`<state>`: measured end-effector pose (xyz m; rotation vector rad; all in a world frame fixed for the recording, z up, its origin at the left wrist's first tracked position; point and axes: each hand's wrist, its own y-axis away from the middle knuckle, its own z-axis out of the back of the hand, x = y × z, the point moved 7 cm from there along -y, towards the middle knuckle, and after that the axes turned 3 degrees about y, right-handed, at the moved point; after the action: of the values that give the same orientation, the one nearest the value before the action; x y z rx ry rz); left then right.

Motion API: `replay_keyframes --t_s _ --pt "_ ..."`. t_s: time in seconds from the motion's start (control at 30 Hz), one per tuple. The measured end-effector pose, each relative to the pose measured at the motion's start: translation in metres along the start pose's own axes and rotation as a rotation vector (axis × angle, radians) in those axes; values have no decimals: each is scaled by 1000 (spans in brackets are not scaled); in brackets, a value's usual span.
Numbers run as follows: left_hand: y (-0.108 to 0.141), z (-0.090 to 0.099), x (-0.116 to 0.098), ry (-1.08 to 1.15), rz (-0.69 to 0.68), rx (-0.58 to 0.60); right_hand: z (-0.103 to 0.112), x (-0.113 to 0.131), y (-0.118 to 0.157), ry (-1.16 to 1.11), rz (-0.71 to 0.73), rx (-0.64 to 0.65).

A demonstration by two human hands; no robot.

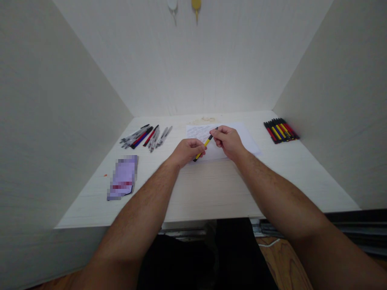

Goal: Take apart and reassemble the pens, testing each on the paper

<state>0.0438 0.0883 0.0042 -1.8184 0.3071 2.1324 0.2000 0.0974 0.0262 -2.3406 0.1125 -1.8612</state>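
A yellow pen with black ends [208, 142] is held aslant between both hands, above white paper [249, 145] that bears faint writing at its upper left. My left hand [190, 152] pinches its lower part, with the black lower end sticking out below the fingers. The fingertips of my right hand [227, 140] close on the black upper end. At the right lies a row of several red, yellow and dark pens [279, 131]. Several clear, red and blue pens [140, 137] lie in loose groups at the left.
A blurred purple flat object [124, 175] rests on the white desk [208, 197] at the left, with a small orange speck near it. Pale walls enclose the desk at the back and sides. Two hooks, white [172, 5] and yellow [196, 5], are on the back wall.
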Motion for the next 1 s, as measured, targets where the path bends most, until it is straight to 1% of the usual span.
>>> replay_keyframes --t_s 0.27,0.37,0.43,0.5,0.57,0.67,0.73,0.8,0.9,1.0 --pt "1 2 -3 -81 -17 -47 -2 5 2 -7 10 -7" --pt "1 2 -2 -59 -24 -65 -2 3 2 -1 -17 -2" --pt "0 3 -2 -23 -42 -83 -3 -1 3 17 -41 25" --pt "-1 5 -2 11 -51 -108 -5 -4 2 45 -48 55" --pt "-1 6 -4 34 -56 -130 -4 -5 1 54 -47 57" --pt "-1 6 -6 125 -42 -121 7 -5 -2 9 -66 -36" --pt "-1 5 -6 230 -18 -92 15 -3 -4 -42 -78 -121" --pt "0 5 -5 302 -6 -62 22 0 -6 -86 -75 -178" --pt "0 5 -4 315 -33 -36 25 2 -7 -119 -76 -200" --pt "-1 5 -3 303 -60 -32 24 2 -7 -128 -75 -185"
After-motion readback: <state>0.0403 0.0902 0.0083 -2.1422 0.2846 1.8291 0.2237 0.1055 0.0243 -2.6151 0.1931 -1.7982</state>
